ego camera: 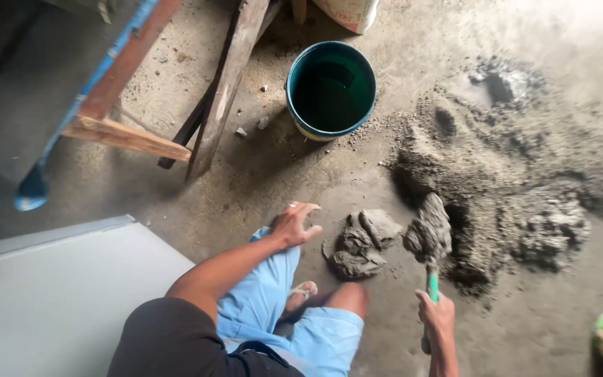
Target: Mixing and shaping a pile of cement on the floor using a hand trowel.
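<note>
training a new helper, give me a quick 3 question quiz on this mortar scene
1. True or false: the right hand grips a trowel loaded with wet mortar.
2. Where does the left hand rest? A) in the bucket B) on the knee C) on the board
3. Fill in: the small lump lies between the person's foot and the big ____.

Key: 1 true; 2 B; 3 pile

glossy plastic bucket [331,89], rough wooden planks [226,84], wet mortar [363,243] — gritty, matt concrete floor [266,188]
</note>
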